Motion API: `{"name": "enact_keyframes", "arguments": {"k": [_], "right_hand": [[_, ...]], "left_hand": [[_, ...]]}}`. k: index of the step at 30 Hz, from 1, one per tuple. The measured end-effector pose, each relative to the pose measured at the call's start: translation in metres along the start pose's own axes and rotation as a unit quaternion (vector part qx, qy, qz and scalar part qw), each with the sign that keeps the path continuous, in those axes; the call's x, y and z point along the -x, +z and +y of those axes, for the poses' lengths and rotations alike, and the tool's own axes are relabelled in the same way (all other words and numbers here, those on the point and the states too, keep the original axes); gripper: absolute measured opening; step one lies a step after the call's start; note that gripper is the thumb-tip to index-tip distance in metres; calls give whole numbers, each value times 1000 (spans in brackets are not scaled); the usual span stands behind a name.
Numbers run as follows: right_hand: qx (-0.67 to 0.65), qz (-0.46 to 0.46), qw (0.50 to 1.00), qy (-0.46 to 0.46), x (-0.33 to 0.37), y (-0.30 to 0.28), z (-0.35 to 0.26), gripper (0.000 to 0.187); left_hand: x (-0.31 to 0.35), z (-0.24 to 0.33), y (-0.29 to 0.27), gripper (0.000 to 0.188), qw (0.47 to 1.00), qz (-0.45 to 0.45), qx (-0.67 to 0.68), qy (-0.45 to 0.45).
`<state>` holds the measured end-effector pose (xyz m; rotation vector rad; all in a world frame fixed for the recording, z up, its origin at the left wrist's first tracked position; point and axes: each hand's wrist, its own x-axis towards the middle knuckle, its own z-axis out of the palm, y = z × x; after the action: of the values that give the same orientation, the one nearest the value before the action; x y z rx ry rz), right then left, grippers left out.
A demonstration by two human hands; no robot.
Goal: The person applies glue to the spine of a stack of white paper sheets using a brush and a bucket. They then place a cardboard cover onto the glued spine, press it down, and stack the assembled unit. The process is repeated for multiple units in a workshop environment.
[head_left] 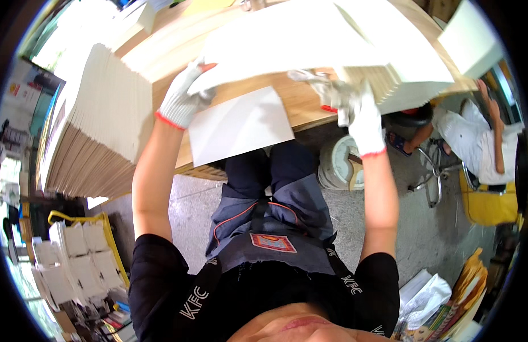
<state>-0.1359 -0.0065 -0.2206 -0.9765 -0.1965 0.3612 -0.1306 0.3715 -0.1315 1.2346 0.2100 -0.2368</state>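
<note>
My left hand [187, 96], in a white knit glove with a red cuff, pinches the near left corner of a large white sheet [269, 43]. The sheet spans the tabletop, its near edge lifted and curved. My right hand [361, 117], gloved the same way, closes around a crumpled grey-white cloth [318, 82], beside the near end of a white paper stack [415, 94]. Something small and red [329, 108] shows under that cloth; its kind is hidden. Between my hands, a smaller white sheet [241, 125] lies on the table and overhangs the front edge.
A tall stack of paper [98, 125] stands at the table's [298, 108] left end. White buckets [338, 162] stand on the floor below the right side. At right, another person [475, 137] sits near a wheeled chair base [437, 176]. A yellow-framed cart [84, 251] with white stacks is at lower left.
</note>
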Motion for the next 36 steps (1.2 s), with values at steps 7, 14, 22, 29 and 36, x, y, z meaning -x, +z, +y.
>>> {"name": "enact_keyframes", "arguments": {"k": [7, 14, 22, 29, 36], "right_hand": [[405, -23, 904, 136, -141, 24, 55, 45], [533, 4, 827, 177, -131, 88, 45, 36], [497, 0, 854, 153, -127, 80, 51, 37], [784, 30, 604, -142, -98, 68, 57, 52], [794, 20, 581, -176, -31, 63, 80, 69]], "left_hand": [[26, -58, -114, 53, 994, 99, -44, -26], [14, -95, -152, 48, 941, 194, -277, 28], [13, -92, -143, 41, 916, 203, -347, 4], [47, -115, -127, 65, 672, 319, -643, 183], [98, -143, -119, 66, 718, 257, -609, 220]]}}
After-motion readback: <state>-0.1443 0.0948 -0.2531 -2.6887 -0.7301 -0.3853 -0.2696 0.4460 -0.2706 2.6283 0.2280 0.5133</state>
